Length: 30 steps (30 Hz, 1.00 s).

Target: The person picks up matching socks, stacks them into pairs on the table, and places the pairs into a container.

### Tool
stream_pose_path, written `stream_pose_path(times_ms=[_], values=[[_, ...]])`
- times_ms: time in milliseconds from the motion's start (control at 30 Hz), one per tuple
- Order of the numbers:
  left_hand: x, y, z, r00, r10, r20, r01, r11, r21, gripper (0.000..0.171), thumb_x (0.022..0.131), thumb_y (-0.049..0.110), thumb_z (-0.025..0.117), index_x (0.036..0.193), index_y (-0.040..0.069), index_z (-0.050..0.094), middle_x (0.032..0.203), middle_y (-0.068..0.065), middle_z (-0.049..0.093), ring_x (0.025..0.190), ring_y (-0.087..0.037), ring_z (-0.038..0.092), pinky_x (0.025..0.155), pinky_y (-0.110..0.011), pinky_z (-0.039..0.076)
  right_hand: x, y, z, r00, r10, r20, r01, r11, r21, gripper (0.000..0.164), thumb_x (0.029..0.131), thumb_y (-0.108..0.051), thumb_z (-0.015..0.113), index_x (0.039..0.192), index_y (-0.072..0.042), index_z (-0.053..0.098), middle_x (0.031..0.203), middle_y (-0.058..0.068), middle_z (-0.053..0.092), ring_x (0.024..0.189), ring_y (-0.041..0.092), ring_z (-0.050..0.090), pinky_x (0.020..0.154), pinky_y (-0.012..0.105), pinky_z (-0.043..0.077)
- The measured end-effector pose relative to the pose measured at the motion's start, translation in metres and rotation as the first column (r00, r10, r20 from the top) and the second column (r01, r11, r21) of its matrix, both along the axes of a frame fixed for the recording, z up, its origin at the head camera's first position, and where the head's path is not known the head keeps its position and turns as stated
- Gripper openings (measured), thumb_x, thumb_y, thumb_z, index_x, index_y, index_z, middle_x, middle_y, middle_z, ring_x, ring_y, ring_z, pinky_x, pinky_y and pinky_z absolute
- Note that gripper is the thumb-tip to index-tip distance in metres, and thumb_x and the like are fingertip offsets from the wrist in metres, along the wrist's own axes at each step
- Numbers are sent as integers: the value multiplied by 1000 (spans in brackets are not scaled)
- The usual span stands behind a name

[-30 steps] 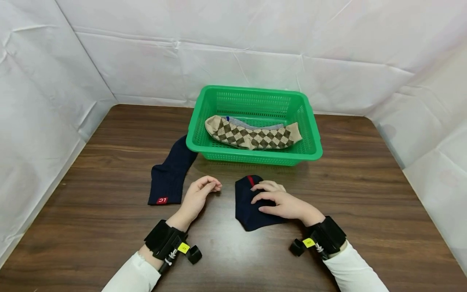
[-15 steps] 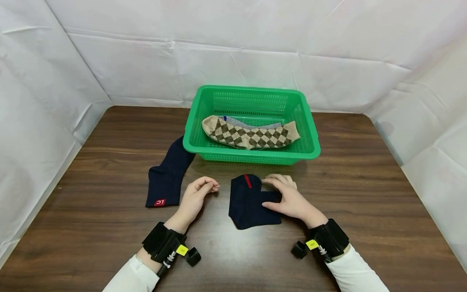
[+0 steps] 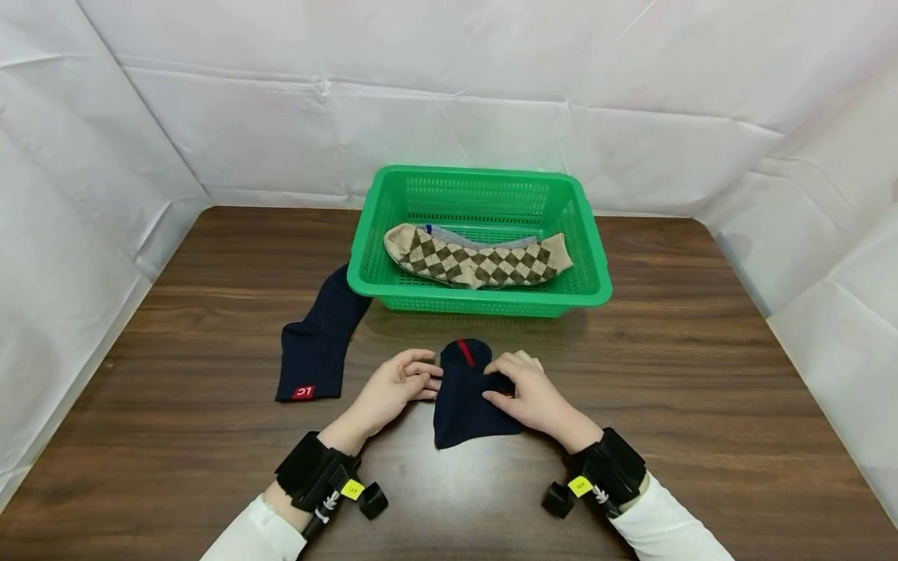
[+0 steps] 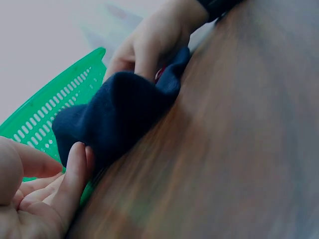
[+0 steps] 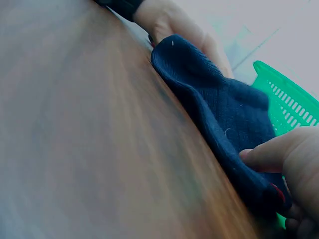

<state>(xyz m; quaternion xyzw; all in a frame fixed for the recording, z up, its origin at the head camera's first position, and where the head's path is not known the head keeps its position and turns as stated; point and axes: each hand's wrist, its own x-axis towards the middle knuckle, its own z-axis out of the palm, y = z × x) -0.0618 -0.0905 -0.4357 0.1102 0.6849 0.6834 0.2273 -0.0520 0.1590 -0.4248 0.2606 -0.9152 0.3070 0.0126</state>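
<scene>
A dark navy sock (image 3: 463,413) with a red stripe near its toe lies bent on the table in front of me. My right hand (image 3: 539,396) pinches its right part between thumb and fingers; in the right wrist view the thumb (image 5: 269,155) presses on the fabric, beside a bit of red. At the sock's left edge is my left hand (image 3: 389,393), fingers loosely extended, and its fingertips (image 4: 76,159) meet the fabric in the left wrist view. A second navy sock (image 3: 316,343) with a red LC label lies flat farther left.
Behind the hands stands a green plastic basket (image 3: 477,302). Inside it lie a beige and brown argyle sock (image 3: 484,263) and a grey sock (image 3: 519,243). The second navy sock's far end goes under the basket's left corner. White sheeting (image 3: 449,117) encloses the wooden table (image 3: 673,335).
My right hand has moved left and now pinches the sock, whose right part is lifted and folded inward. My left hand has opened its fingers and come right to the sock's edge.
</scene>
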Motion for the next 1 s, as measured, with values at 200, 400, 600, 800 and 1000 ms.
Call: stream_pose_path(times_ms=[200, 400, 600, 800, 1000], values=[[4, 14, 3, 999, -36, -12, 36, 999, 17, 37, 96, -1, 48, 130, -11, 39, 111, -24, 57, 89, -7, 61, 81, -21, 51, 3, -9, -1, 1000, 11, -22, -10, 1000, 19, 21, 81, -14, 72, 100, -15, 64, 95, -4, 64, 87, 13, 51, 81, 37, 36], [11, 28, 2, 984, 46, -169, -63, 994, -93, 42, 85, -1, 63, 125, -4, 48, 98, -14, 60, 82, -8, 58, 72, -17, 49, 6, -15, 0, 999, 24, -25, -22, 998, 54, 24, 81, -12, 68, 104, -13, 64, 96, -4, 65, 83, 12, 47, 76, 32, 33], [13, 38, -1, 928, 159, -336, -211, 969, -125, 61, 82, -5, 68, 135, -2, 40, 132, -23, 42, 121, -33, 49, 100, -35, 44, 8, -16, 1, 999, 43, -33, -40, 997, 68, 30, 80, -11, 68, 109, -11, 65, 98, -3, 65, 85, 12, 48, 78, 33, 33], [11, 36, -1, 973, 186, -138, -196, 979, -58, 64, 84, -2, 65, 141, 0, 35, 135, -27, 47, 125, -36, 48, 100, -40, 43, 11, -19, 2, 999, 37, -32, -35, 998, 56, 33, 78, -10, 68, 111, -12, 66, 97, -3, 65, 84, 12, 47, 78, 34, 34], [14, 35, -1, 944, 147, -296, -195, 971, -139, 27, 83, 2, 68, 110, 0, 63, 102, -15, 66, 88, -19, 63, 77, -24, 49, 11, -18, 1, 996, 71, -52, -73, 997, -26, 29, 77, -5, 68, 105, -13, 63, 98, -2, 65, 88, 12, 55, 81, 36, 38]])
